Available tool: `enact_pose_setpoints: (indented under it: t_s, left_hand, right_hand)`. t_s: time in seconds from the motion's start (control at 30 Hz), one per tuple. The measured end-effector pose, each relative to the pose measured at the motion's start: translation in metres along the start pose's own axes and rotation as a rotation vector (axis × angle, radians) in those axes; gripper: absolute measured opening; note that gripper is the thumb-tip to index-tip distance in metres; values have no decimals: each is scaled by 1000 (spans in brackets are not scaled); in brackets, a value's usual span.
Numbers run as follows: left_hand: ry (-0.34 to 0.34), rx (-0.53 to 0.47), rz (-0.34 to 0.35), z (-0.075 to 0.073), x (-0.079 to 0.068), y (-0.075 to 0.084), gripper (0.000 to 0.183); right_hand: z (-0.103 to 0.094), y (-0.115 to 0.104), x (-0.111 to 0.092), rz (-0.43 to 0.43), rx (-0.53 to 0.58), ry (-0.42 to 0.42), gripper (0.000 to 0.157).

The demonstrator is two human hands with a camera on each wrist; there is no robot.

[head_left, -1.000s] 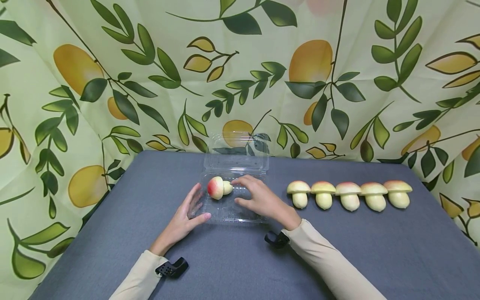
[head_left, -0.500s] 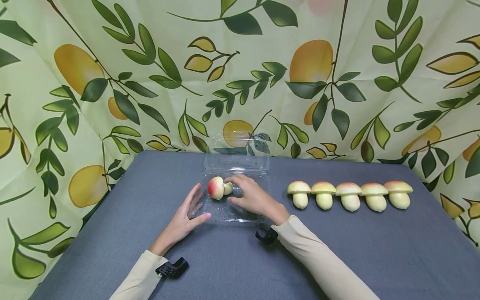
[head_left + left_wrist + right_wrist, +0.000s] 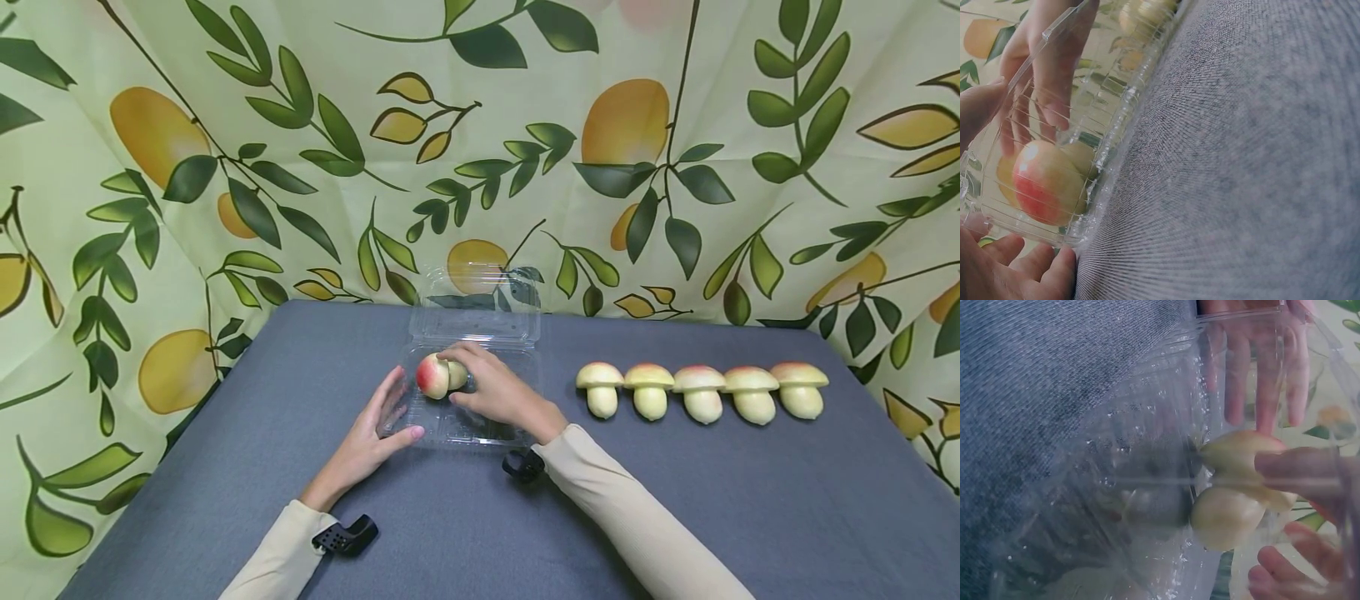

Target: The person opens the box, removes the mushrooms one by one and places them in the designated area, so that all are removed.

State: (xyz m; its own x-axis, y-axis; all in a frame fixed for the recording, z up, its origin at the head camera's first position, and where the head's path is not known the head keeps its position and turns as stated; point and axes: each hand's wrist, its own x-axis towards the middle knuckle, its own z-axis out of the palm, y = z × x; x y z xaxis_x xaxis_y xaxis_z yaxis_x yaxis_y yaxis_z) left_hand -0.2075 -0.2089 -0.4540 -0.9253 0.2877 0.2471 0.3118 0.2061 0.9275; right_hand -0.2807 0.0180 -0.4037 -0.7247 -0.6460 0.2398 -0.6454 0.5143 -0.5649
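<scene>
A toy mushroom with a red-tinged cap lies on its side in a clear plastic clamshell box, stem to the right. My right hand reaches over it, fingers at the far side and thumb nearer me. In the right wrist view, the thumb overlaps the mushroom's cap, while a gap shows between the other fingers and the stem. Along the box's left side my left hand rests with its fingers extended. Seen from the left wrist, the cap shows through the box wall.
The box's lid stands raised at the back, near the patterned cloth. On the right, several similar mushrooms lie in a row, caps away from me. Grey fabric covers the table.
My right hand has moved left, from beside the stem to over the mushroom. The left hand stays against the box, and the mushroom has hardly moved.
</scene>
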Motion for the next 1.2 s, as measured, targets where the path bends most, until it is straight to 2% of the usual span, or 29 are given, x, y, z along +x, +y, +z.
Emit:
enact_pose_setpoints:
  t_s: [0.47,0.93,1.2]
  left_hand:
    - [3,13,-4,0,0,-2,91]
    - [7,15,2,0,0,-2,91]
    - [6,15,-7,0,0,-1,91]
  right_hand:
    - [3,-1,8,-10,2,-92,62]
    - [6,-2,5,68,26,-49,57]
    - [7,-3,6,87,72,-65,60]
